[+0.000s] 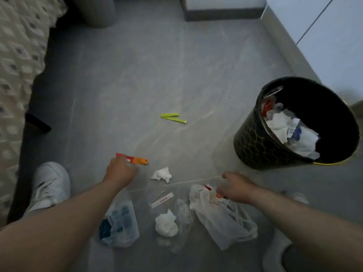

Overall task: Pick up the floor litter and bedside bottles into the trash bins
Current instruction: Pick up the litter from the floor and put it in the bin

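Litter lies scattered on the grey floor. My left hand reaches over the near end of a red and orange wrapper; whether its fingers hold the wrapper is hidden. My right hand grips the top of a white plastic bag that lies on the floor. Between my hands sit a crumpled white tissue, a chopstick sleeve and a second tissue wad. A clear bag with blue contents rests under my left forearm. A green strip lies farther out. The black trash bin at right holds several papers.
A bed with a patterned cover runs along the left edge. My white shoe stands beside it. A grey round object sits at the far end, and white cabinets line the right wall.
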A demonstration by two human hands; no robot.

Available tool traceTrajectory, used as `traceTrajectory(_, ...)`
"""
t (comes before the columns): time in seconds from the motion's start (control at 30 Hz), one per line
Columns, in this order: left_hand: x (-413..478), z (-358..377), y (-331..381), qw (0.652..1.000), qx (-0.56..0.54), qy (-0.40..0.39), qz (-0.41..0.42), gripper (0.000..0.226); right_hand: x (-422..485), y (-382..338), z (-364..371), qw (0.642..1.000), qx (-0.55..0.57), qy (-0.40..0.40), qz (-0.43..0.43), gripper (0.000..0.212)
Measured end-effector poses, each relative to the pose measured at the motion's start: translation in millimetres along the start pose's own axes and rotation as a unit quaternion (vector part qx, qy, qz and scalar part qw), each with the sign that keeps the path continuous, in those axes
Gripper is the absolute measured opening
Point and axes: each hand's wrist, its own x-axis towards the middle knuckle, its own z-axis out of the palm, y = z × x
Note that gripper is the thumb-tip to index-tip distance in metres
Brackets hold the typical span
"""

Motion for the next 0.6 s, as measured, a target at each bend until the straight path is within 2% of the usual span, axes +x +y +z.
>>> traceTrajectory(0.13, 20, 24, 22, 0.999, 0.005, 0.031, -0.023, 0.082, 4, 27, 41, 0.996, -0.029, -0.077, -0.017, 0.107)
traceTrajectory(0.2, 29, 35, 29, 0.999, 0.038, 0.009, -0.021, 0.097, 7, 35, 61, 0.988, -0.120, -0.066, -0.075, 0.117)
traceTrajectory(0.27, 36, 46, 32, 0.995, 0.092, -0.023, -0.005, 0.109, 8, 38, 75, 0.977, -0.186, -0.037, -0.098, 0.114)
traceTrajectory(0.4, 35, 58, 31, 0.985, 0.167, -0.028, 0.040, 0.122, 20, 37, 84, 0.976, -0.198, 0.012, -0.086, 0.092)
traceTrajectory(0.53, 19, 75, 22, 0.981, 0.155, -0.020, 0.118, 0.112, 33, 33, 81, 0.987, -0.135, 0.061, -0.069, 0.070)
traceTrajectory(0.6, 11, 82, 17, 0.975, 0.165, -0.017, 0.148, 0.097, 38, 29, 78, 0.991, -0.092, 0.068, -0.067, 0.059)
